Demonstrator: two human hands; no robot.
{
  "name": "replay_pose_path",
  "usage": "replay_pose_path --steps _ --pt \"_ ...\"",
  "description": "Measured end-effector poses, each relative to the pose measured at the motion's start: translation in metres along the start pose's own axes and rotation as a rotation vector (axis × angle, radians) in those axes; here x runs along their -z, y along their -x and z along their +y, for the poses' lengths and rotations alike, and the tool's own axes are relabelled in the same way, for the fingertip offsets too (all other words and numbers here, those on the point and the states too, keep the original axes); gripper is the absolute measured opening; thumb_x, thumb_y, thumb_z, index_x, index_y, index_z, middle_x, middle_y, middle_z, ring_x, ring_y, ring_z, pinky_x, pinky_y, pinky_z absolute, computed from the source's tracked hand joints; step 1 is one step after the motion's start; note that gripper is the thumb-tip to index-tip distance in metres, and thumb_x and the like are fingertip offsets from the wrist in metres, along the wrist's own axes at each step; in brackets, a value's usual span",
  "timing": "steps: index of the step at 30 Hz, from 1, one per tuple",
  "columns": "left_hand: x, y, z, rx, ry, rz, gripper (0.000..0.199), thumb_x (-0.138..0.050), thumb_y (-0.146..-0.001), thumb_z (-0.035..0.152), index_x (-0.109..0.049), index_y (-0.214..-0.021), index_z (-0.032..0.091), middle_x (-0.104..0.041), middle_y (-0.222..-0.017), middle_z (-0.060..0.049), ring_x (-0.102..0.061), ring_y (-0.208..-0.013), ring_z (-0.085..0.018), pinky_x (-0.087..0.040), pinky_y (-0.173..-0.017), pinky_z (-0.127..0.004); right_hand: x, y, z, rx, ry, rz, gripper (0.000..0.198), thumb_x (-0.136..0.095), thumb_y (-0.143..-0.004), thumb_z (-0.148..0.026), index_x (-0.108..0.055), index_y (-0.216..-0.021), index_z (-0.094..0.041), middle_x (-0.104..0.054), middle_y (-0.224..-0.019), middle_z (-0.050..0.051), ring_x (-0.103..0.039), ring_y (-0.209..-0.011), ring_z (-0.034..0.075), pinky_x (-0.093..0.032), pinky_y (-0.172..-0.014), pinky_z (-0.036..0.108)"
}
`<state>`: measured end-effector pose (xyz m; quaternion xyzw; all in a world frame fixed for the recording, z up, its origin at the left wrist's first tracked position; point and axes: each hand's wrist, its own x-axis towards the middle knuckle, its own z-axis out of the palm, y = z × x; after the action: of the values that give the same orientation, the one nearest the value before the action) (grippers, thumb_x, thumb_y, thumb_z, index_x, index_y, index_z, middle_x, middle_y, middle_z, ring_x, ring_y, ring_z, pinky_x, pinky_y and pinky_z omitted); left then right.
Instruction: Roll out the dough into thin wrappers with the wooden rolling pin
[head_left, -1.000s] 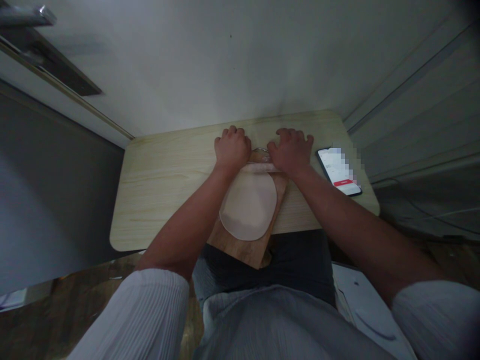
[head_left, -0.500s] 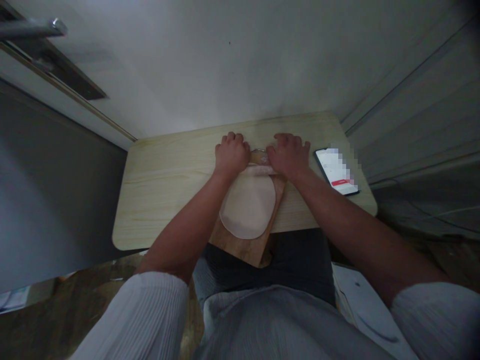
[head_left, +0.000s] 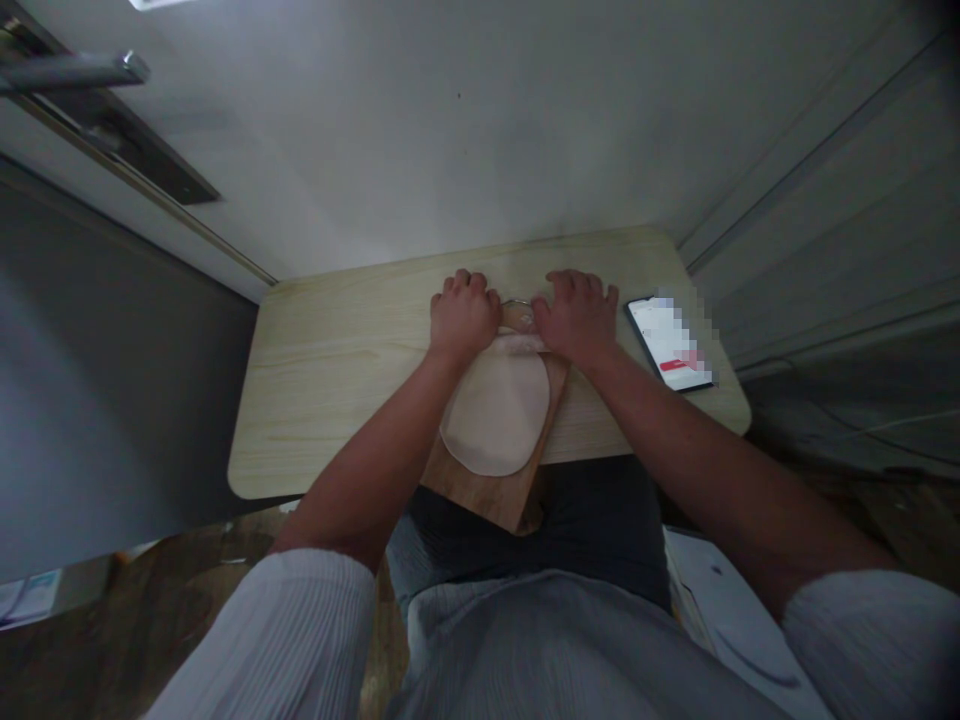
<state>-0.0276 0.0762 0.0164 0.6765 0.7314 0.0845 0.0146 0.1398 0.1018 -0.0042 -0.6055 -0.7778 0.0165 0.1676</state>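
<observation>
A flat, pale, roundish sheet of dough [head_left: 496, 420] lies on a wooden board [head_left: 480, 494]. Across its far edge runs a light-coloured rolling pin [head_left: 520, 343], of which only the middle shows between my hands. My left hand [head_left: 463, 315] is curled over the pin's left end. Over its right end lies my right hand [head_left: 579, 316], fingers bent and thumb turned inward. Behind the pin, the board's far end carries a thin metal loop. The ends of the pin are hidden under both hands.
The board rests on a light wood-grain table [head_left: 322, 380], its near corner jutting over the front edge. At the right lies a phone [head_left: 671, 345] with a lit screen. A white wall stands behind the table, and a door handle [head_left: 75, 72] is at upper left.
The view has shifted slightly. Both hands and the rolling pin stay at the far edge of the dough, with hardly any visible movement.
</observation>
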Motion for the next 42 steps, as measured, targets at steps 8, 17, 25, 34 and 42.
replay_pose_path --steps 8,17,25,34,42 --pt "0.0 0.006 0.002 0.009 0.006 0.016 0.04 -0.029 -0.102 0.033 -0.059 -0.122 0.017 -0.06 -0.125 -0.016 -0.053 -0.118 -0.03 -0.047 -0.093 -0.044 0.002 0.007 -0.001 0.016 0.011 0.011 0.046 -0.042 -0.095 -0.034 -0.057 -0.132 -0.012 -0.058 -0.138 0.022 -0.047 -0.124 0.039 -0.027 -0.103 0.062" --pt "-0.001 0.013 0.001 -0.021 0.013 0.039 0.039 -0.03 -0.102 0.034 -0.06 -0.119 0.018 -0.06 -0.123 -0.015 -0.054 -0.116 -0.03 -0.048 -0.09 -0.043 0.002 0.013 -0.001 0.012 0.021 0.018 0.046 -0.042 -0.096 -0.037 -0.058 -0.132 -0.014 -0.059 -0.138 0.021 -0.047 -0.125 0.038 -0.025 -0.105 0.063" --pt "0.001 0.018 0.002 -0.021 0.009 0.035 0.038 -0.03 -0.102 0.034 -0.06 -0.12 0.02 -0.06 -0.124 -0.014 -0.053 -0.116 -0.03 -0.048 -0.092 -0.044 0.003 0.02 -0.001 0.024 0.009 0.023 0.046 -0.041 -0.096 -0.037 -0.058 -0.133 -0.015 -0.058 -0.139 0.019 -0.046 -0.126 0.038 -0.025 -0.105 0.063" --pt "0.004 0.028 0.005 -0.02 0.027 0.041 0.04 -0.028 -0.102 0.034 -0.055 -0.129 0.023 -0.055 -0.137 -0.012 -0.05 -0.123 -0.029 -0.047 -0.096 -0.045 0.005 0.027 -0.002 0.012 -0.001 0.013 0.048 -0.042 -0.095 -0.037 -0.059 -0.134 -0.015 -0.058 -0.14 0.019 -0.045 -0.127 0.039 -0.025 -0.104 0.063" --pt "0.003 0.039 0.006 0.0 0.025 0.043 0.043 -0.029 -0.102 0.038 -0.05 -0.137 0.025 -0.052 -0.143 -0.011 -0.049 -0.126 -0.029 -0.047 -0.098 -0.047 0.008 0.041 -0.004 0.023 0.018 0.037 0.047 -0.04 -0.097 -0.037 -0.059 -0.133 -0.016 -0.059 -0.139 0.018 -0.047 -0.125 0.038 -0.024 -0.105 0.062"
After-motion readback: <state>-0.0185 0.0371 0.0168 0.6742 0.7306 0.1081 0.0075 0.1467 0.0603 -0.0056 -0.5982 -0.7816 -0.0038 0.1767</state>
